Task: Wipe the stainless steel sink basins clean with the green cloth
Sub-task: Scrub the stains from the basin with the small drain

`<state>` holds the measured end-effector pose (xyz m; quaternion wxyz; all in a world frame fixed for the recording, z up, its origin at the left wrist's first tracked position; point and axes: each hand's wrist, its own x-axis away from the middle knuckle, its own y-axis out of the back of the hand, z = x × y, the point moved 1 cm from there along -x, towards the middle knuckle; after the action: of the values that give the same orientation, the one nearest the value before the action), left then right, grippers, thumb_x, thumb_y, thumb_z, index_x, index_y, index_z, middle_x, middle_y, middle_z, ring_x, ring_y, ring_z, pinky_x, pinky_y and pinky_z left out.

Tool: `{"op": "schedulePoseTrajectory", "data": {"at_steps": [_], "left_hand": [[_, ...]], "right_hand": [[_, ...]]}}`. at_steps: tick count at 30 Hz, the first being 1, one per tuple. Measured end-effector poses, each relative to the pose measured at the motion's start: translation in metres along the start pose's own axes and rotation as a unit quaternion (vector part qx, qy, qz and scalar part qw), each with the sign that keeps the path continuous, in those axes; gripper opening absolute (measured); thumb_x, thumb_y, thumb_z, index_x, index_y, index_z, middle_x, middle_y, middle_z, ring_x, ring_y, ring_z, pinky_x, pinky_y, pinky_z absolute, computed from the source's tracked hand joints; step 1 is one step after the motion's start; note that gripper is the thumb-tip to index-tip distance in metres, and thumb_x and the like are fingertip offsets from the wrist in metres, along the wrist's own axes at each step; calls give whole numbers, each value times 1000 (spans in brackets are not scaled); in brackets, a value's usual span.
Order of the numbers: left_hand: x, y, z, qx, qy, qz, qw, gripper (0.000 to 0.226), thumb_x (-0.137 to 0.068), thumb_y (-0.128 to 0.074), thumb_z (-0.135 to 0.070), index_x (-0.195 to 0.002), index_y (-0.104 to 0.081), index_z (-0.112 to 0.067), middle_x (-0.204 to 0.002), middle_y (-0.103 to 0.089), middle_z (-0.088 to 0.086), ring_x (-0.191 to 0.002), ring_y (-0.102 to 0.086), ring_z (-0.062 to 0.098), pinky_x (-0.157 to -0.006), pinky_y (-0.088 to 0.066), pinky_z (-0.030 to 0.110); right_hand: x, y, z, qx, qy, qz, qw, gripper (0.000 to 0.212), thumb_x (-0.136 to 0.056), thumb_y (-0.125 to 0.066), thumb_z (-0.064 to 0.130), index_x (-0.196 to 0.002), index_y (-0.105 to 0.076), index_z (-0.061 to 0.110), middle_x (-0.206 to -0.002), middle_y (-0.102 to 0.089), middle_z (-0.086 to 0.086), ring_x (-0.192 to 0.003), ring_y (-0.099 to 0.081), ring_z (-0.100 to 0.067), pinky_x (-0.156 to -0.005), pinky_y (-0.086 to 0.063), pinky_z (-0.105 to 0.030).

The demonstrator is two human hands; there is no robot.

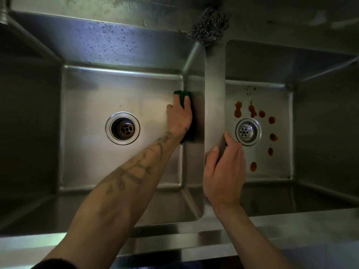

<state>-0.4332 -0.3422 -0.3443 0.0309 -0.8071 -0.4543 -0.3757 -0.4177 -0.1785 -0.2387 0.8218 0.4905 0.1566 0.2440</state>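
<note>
Two stainless steel basins fill the view. Deep in the left basin (87,98), my left hand (179,118) presses the green cloth (183,95) flat against the basin's right inner wall, fingers spread over it. The cloth shows above the fingers and below the wrist. My right hand (225,171) grips the steel divider (214,84) between the basins, thumb on its left side and fingers curled over its right edge. The right basin (281,162) has several orange-brown stains (238,109) on its floor around the drain.
The left basin has an open drain (122,128) with a rusty crosspiece. The right basin's drain (248,132) holds a strainer cap. A steel wool scourer (208,26) sits on the back ledge above the divider. The sink's front rim (174,239) runs along the bottom.
</note>
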Motion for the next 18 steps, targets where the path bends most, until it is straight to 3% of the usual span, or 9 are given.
{"op": "schedulePoseTrajectory", "data": {"at_steps": [2, 5, 7, 9, 10, 12, 15, 16, 18], "left_hand": [[9, 3, -19, 33, -71, -31, 996, 42, -113, -39, -48, -141, -51, -19, -124, -55, 12, -110, -57, 24, -100, -49, 39], [23, 5, -27, 59, -169, -62, 982, 35, -114, -42, -42, -131, -56, -14, -114, -54, 5, -92, -48, -7, -78, -39, 11], [16, 6, -24, 69, -158, -46, 984, 37, -113, -43, -44, -131, -56, -15, -116, -55, 7, -93, -50, -4, -85, -45, 18], [3, 7, -29, 79, -97, -26, 992, 41, -111, -42, -49, -134, -55, -18, -121, -58, 12, -103, -58, 20, -97, -52, 41], [-2, 7, -33, 73, -75, -22, 994, 42, -111, -41, -48, -137, -54, -19, -124, -59, 14, -109, -58, 27, -101, -51, 46], [1, 8, -46, 74, -106, -27, 991, 38, -113, -42, -43, -136, -55, -16, -124, -58, 14, -110, -56, 24, -99, -49, 40], [7, 12, -54, 108, -175, -43, 978, 20, -113, -46, -36, -113, -53, -18, -107, -55, 9, -90, -48, -3, -79, -41, 18], [5, 13, -56, 112, -177, -44, 977, 20, -113, -46, -37, -112, -53, -18, -107, -56, 9, -92, -49, -3, -80, -42, 19], [-6, 13, -61, 123, -146, -46, 981, 28, -110, -47, -42, -119, -57, -17, -113, -62, 10, -106, -58, 17, -94, -51, 37]], "right_hand": [[0, 0, -1, 1, -1, 2, 1000, 47, -107, -37, 35, -144, -47, 8, -123, -61, -8, -106, -57, -13, -90, -50, -31], [0, -1, -1, 8, -1, 4, 1000, 46, -107, -38, 34, -143, -48, 7, -122, -61, -9, -105, -52, -8, -89, -45, -27], [0, 0, 0, 8, -3, 4, 1000, 45, -107, -38, 33, -143, -48, 7, -120, -61, -8, -102, -49, -6, -87, -44, -26], [0, 0, 0, 8, 0, 1, 1000, 45, -107, -38, 33, -142, -49, 6, -118, -60, -7, -101, -47, -3, -86, -42, -25], [0, 0, 0, 8, 0, -1, 1000, 45, -107, -39, 33, -142, -49, 6, -118, -60, -6, -100, -46, -2, -86, -42, -24], [0, -1, -1, 4, 2, 0, 1000, 45, -107, -39, 33, -142, -49, 7, -118, -60, -7, -101, -44, 0, -87, -41, -24], [0, -2, -1, 5, 5, 1, 1000, 44, -107, -40, 31, -141, -49, 6, -120, -61, -8, -104, -44, 0, -88, -41, -25], [0, -2, -1, 6, 6, 1, 1000, 43, -107, -41, 31, -142, -49, 6, -120, -61, -8, -105, -45, -1, -89, -42, -25], [0, -1, -1, 8, 5, 3, 1000, 43, -107, -43, 29, -142, -48, 6, -121, -61, -9, -106, -46, -3, -90, -42, -25]]}}
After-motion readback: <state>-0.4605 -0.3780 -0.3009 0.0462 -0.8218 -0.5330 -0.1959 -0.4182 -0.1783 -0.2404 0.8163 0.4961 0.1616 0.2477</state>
